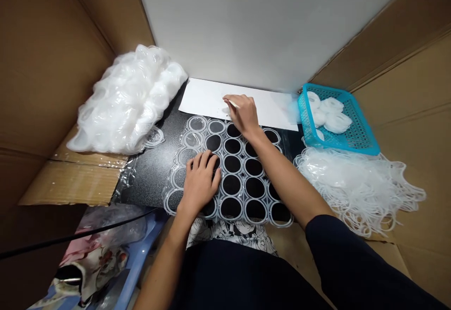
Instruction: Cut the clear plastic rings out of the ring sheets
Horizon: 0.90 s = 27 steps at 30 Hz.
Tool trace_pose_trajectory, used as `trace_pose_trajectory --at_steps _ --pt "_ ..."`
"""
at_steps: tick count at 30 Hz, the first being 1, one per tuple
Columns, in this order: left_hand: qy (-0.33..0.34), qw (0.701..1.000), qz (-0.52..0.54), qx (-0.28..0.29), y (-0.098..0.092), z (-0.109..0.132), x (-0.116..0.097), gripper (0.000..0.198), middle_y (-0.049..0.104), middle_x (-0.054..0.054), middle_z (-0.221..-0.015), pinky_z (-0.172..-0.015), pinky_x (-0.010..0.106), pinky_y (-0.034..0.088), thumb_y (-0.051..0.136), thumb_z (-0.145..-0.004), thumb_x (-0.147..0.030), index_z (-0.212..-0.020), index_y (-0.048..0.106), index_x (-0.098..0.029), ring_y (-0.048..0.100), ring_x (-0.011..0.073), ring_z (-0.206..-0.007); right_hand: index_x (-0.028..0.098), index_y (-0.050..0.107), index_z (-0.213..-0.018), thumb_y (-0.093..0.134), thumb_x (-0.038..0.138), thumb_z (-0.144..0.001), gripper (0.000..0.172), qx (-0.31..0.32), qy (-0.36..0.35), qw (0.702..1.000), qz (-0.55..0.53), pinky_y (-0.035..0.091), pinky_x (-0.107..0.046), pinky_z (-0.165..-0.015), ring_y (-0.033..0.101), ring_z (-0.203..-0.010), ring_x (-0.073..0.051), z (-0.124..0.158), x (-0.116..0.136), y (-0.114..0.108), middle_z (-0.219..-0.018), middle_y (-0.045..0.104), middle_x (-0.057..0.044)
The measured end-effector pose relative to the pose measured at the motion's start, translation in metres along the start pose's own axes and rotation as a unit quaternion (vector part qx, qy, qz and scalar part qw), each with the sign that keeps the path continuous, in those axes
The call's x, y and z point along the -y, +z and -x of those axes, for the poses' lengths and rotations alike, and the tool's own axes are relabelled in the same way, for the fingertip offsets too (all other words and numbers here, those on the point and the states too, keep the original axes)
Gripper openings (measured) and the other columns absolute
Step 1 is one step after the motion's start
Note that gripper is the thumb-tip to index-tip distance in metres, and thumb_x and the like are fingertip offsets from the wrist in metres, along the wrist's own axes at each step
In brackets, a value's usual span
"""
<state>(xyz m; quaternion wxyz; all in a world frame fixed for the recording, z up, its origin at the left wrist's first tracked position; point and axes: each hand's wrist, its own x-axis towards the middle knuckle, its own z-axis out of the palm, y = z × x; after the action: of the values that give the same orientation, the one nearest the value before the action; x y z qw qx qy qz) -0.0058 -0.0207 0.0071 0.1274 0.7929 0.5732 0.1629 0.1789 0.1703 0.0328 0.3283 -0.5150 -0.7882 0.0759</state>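
Note:
A translucent sheet of joined rings lies on the black speckled table, its near edge at the table's front. My left hand rests palm down on the sheet's left part, fingers spread and holding nothing. Over the sheet's far edge, my right hand pinches a thin pale stick-like tool, its end above the white paper strip. Small dark specks show on the paper beside that hand. What the tool is I cannot tell.
White rings in plastic are heaped at the left. At the right stands a blue basket holding white bundles, with a pile of clear ring scraps before it. Cardboard walls flank the table. A cable crosses the lower left.

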Motion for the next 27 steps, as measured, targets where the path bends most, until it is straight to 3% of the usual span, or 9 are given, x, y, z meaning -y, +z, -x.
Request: trace_pose_trajectory --at_steps 2,5,8,11,16,23,27 --pt "0.004 1.000 0.023 0.016 -0.008 -0.003 0.001 0.035 0.055 0.012 -0.153 -0.115 0.053 0.040 0.050 -0.105 -0.031 -0.138 0.058 -0.021 0.047 0.0328 -0.141 0.024 0.079 -0.109 0.049 0.035 -0.107 0.031 0.021 0.001 0.996 -0.083 0.051 -0.048 -0.105 0.071 -0.114 -0.027 0.001 -0.002 -0.003 -0.119 0.079 -0.005" --pt "0.011 0.998 0.047 0.051 -0.024 -0.015 0.002 0.030 0.063 0.011 -0.141 -0.107 0.049 0.048 0.050 -0.106 -0.032 -0.132 0.060 -0.022 0.056 0.0304 -0.130 0.027 0.081 -0.103 0.058 0.036 -0.103 0.025 0.102 0.006 0.979 -0.177 0.057 -0.044 -0.103 0.075 -0.111 -0.025 0.019 0.001 -0.004 -0.115 0.081 -0.003" --pt "0.012 0.999 0.033 0.033 -0.032 -0.035 0.000 0.028 0.066 0.012 -0.131 -0.102 0.049 0.051 0.048 -0.106 -0.033 -0.127 0.062 -0.020 0.062 0.0307 -0.121 0.031 0.082 -0.102 0.059 0.038 -0.102 0.023 0.161 0.029 0.964 -0.211 0.058 -0.046 -0.104 0.075 -0.110 -0.024 0.037 0.003 -0.003 -0.114 0.081 -0.002" --pt "0.031 0.999 0.032 -0.006 -0.022 -0.052 0.001 0.032 0.060 0.015 -0.142 -0.111 0.049 0.048 0.049 -0.106 -0.031 -0.133 0.060 -0.017 0.056 0.0314 -0.133 0.032 0.082 -0.101 0.060 0.041 -0.102 0.023 0.191 0.058 0.947 -0.252 0.058 -0.047 -0.106 0.075 -0.111 -0.024 0.043 0.000 -0.001 -0.116 0.081 -0.002" --pt "0.036 0.999 0.007 -0.006 0.005 -0.056 0.006 0.039 0.053 0.014 -0.156 -0.120 0.054 0.039 0.050 -0.106 -0.033 -0.142 0.056 -0.019 0.045 0.0333 -0.145 0.030 0.082 -0.103 0.064 0.042 -0.100 0.022 0.235 0.087 0.923 -0.294 0.057 -0.046 -0.109 0.074 -0.115 -0.024 0.039 -0.005 -0.002 -0.118 0.080 -0.002" --pt "0.034 0.999 -0.002 -0.005 0.007 -0.052 0.007 0.040 0.055 0.011 -0.155 -0.120 0.054 0.037 0.047 -0.107 -0.034 -0.142 0.057 -0.019 0.043 0.0346 -0.145 0.032 0.082 -0.102 0.065 0.042 -0.100 0.020 0.221 0.080 0.932 -0.277 0.057 -0.047 -0.109 0.074 -0.114 -0.025 0.042 -0.003 0.001 -0.116 0.080 -0.003" --pt "0.038 0.999 -0.003 -0.002 0.005 -0.053 0.005 0.040 0.057 0.011 -0.153 -0.120 0.054 0.037 0.047 -0.107 -0.033 -0.142 0.057 -0.018 0.043 0.0348 -0.144 0.033 0.082 -0.100 0.063 0.037 -0.102 0.020 0.196 0.041 0.947 -0.252 0.056 -0.047 -0.109 0.073 -0.116 -0.024 0.047 -0.002 0.005 -0.114 0.080 -0.003"
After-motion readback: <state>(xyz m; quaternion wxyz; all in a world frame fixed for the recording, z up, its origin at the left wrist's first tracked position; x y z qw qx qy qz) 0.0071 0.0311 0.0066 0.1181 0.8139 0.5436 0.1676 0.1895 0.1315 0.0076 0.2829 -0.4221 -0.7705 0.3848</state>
